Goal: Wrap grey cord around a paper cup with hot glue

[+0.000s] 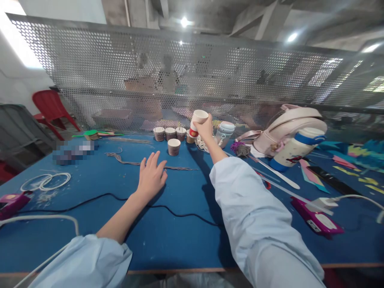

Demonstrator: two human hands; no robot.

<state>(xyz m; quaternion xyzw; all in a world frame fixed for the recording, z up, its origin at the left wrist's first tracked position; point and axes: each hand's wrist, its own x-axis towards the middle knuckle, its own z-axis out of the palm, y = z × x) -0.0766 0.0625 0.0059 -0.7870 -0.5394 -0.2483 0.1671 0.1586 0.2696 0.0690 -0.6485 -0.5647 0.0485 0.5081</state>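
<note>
Reaching out over the blue table (180, 248), both arms in light blue sleeves, a black cable (172, 212) running across the near part. Magenta power strip (319, 220) near the right side, white plug in it; white cord loops (55, 182) over on the left.

Left hand (153, 174): palm down, grip relaxed, fingers spread apart over gray cord strands (180, 169); can't tell if it presses on them. Strands run out to both sides of the hand. Just beyond, one cord-wrapped cup (174, 149) stands upright by itself.

Right hand (205, 126): arm stretched farther out, grip clamped around a white paper cup (200, 116) with a red patch low down. Cup leans a bit, mouth up; can't tell if its base clears the table. Just left of it, three more wrapped cups (159, 134) stand in a row.

Right of the cup: lidded container (225, 134), then purple and gray yarn (241, 149), then pale pink backpack (276, 128) with a blue-and-cream bottle (297, 150) leaning in front. Perforated metal screen (105, 72) behind everything on the table.
</note>
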